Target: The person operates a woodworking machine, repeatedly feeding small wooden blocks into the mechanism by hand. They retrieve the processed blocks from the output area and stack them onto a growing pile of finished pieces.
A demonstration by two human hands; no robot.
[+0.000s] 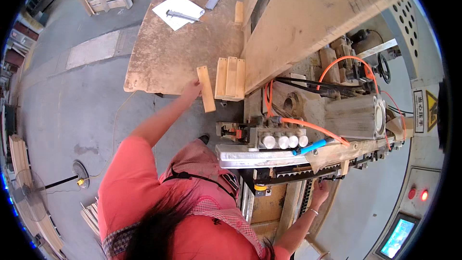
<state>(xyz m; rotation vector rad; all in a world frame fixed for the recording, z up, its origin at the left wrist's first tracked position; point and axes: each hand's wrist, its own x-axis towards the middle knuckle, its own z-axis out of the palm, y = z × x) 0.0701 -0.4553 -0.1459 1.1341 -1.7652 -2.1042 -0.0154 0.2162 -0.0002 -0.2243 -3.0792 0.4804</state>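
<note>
My left hand grips a short, flat wooden block by its edge, at the near edge of the brown worktable. Just right of that block, several similar wooden blocks stand side by side, small holes showing near their ends. Over at the machine, my right hand reaches up to a dark fitting below the toothed rail. Its fingers look closed there, though what they hold is too small to make out. A small wooden piece sits on the rail close by.
On the table lie white paper, a caliper and a grey box. A large wooden board rises beside the machine. Orange air hoses cross near a metal cylinder. A control panel with a lit screen stands right; a fan left.
</note>
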